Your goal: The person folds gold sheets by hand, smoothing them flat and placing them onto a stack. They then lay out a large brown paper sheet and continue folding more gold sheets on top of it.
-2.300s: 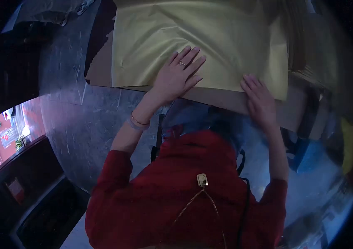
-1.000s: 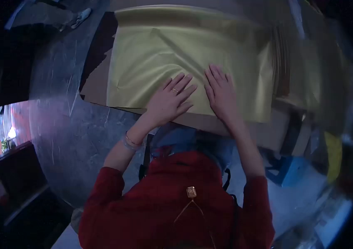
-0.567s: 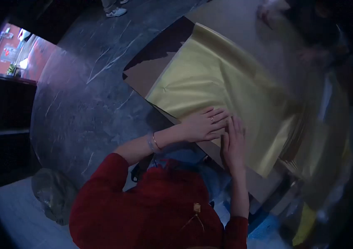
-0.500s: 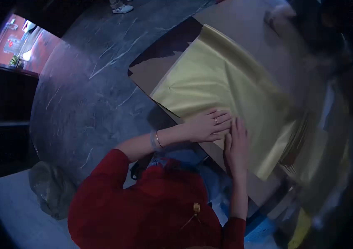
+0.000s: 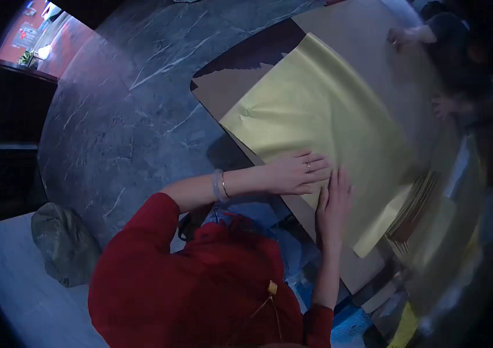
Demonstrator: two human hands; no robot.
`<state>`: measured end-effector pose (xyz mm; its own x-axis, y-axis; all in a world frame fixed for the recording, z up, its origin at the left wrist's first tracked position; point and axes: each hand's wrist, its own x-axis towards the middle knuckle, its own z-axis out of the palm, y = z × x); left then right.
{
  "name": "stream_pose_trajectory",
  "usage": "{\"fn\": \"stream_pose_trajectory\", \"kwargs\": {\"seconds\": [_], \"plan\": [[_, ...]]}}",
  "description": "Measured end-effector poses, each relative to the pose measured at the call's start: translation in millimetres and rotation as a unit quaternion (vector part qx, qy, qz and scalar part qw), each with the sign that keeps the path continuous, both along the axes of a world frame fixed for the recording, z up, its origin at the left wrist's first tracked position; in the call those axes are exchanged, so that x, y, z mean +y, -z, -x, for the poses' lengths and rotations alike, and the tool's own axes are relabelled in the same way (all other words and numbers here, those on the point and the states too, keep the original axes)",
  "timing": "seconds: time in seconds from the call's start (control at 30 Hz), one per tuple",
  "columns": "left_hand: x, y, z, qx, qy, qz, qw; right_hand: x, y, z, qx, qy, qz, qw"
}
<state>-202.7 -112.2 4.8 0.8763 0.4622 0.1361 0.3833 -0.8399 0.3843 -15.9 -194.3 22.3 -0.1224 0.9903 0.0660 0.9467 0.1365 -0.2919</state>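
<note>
A large gold sheet (image 5: 298, 93), paper or thin foil, lies over brown board on a table in front of me. Its surface has soft creases and a small pucker near the left corner. My left hand (image 5: 297, 172) rests flat on the near edge of the sheet, fingers stretched out, a ring on one finger. Beside it my right hand (image 5: 334, 203) also lies on the sheet, fingers extended and pointing away from me. The fingertips of the two hands almost meet. Neither hand grips anything. A fanned stack of gold-edged sheets (image 5: 414, 211) sits to the right.
Brown board (image 5: 351, 32) extends beneath and beyond the sheet. Across the table, another person's hands (image 5: 406, 36) reach in at the upper right. A dark grey-green bag (image 5: 63, 243) sits on a pale surface at lower left. Marble-patterned floor (image 5: 136, 127) lies left of the table.
The view has shifted slightly. The far part of the gold sheet looks flatter, its rolled edge less pronounced. My hands stay nearly in place on it. The other person's hands show more clearly.
</note>
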Motion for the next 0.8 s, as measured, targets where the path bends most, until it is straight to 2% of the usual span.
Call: {"fn": "stream_pose_trajectory", "kwargs": {"seconds": [0.2,0.47,0.57,0.8], "plan": [[-0.2,-4.7,0.5,0.037,-0.001,0.007,0.999,0.0,-3.3,4.2,0.021,0.014,0.007,1.0],[-0.5,0.6,0.5,0.028,-0.004,-0.002,1.0,0.5,-2.7,4.8,0.04,0.011,0.005,0.999],[-2.1,5.1,0.8,-0.063,-0.02,-0.048,0.997,1.0,-3.1,3.4,0.023,0.007,0.01,1.0],[-0.2,6.2,0.9,-0.052,-0.011,-0.041,0.998,0.8,-0.3,4.7,0.014,0.017,0.004,1.0]]}}
